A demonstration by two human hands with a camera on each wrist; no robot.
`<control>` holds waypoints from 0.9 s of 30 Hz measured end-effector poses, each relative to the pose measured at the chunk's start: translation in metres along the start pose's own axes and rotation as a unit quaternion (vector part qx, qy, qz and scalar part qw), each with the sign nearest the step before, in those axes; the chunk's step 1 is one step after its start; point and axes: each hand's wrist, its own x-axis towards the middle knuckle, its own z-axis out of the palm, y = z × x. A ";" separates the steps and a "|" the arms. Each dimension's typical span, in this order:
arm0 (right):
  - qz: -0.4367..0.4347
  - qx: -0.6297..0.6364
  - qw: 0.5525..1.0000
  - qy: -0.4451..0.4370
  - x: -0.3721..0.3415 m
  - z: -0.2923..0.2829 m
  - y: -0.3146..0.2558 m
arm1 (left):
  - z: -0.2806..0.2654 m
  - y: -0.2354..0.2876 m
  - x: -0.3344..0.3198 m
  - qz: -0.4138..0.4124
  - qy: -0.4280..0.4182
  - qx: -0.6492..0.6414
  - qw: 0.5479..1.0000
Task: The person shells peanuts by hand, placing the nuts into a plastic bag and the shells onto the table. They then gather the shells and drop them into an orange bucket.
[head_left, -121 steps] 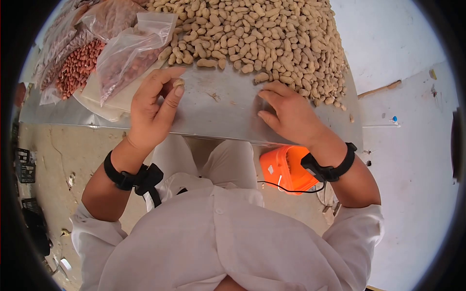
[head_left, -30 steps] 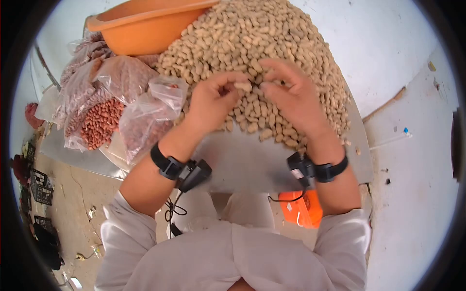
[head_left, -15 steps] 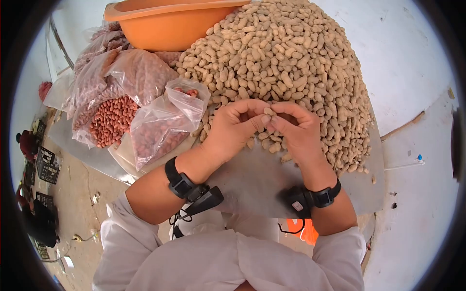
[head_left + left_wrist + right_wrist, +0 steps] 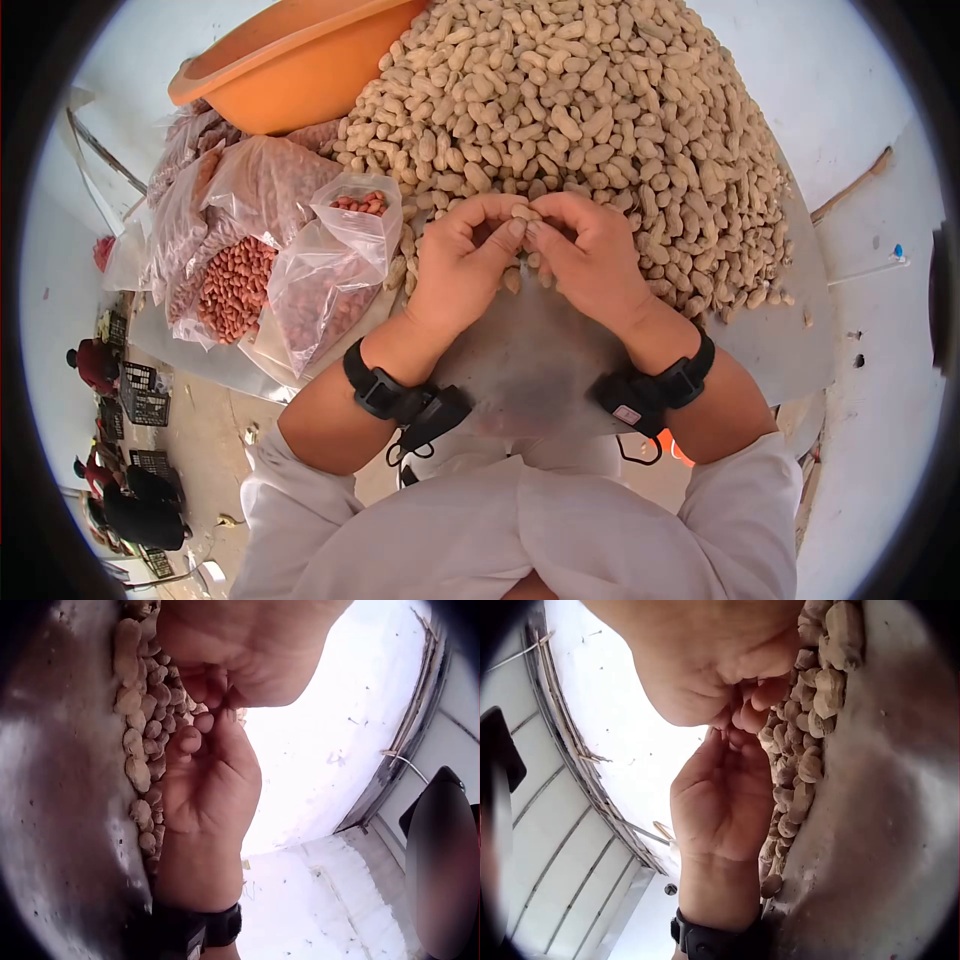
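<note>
In the head view both hands meet at the near edge of a big heap of unshelled peanuts (image 4: 600, 110). Between the fingertips is one tan peanut (image 4: 522, 213), pinched from the left by my left hand (image 4: 460, 265) and from the right by my right hand (image 4: 590, 260). The wrist views show the fingertips of the two hands touching; the fingers mostly cover the peanut there. Left of the hands lies a clear plastic bag (image 4: 325, 290) with red kernels, beside loose-looking red kernels (image 4: 237, 290) in another bag.
An orange basin (image 4: 290, 75) stands at the back left, behind more filled bags (image 4: 265, 185). The metal table (image 4: 530, 350) shows in front of the heap. Part of an orange bucket (image 4: 676, 448) shows below the table edge. People and black crates (image 4: 150, 407) are at the far left.
Earlier the hands were apart, the left one holding a small piece near the table front; they moved forward to the heap and came together on a peanut. The view has shifted.
</note>
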 end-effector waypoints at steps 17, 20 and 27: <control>-0.065 -0.088 0.992 0.061 -0.001 0.008 -0.003 | 0.004 -0.003 0.003 -0.050 0.030 -0.027 0.998; -0.055 -0.071 0.994 0.054 0.001 0.005 0.000 | 0.004 -0.006 0.003 -0.052 0.034 -0.057 0.996; -0.012 -0.024 0.999 0.022 -0.002 0.006 -0.001 | -0.002 -0.016 0.004 -0.010 0.027 -0.068 0.997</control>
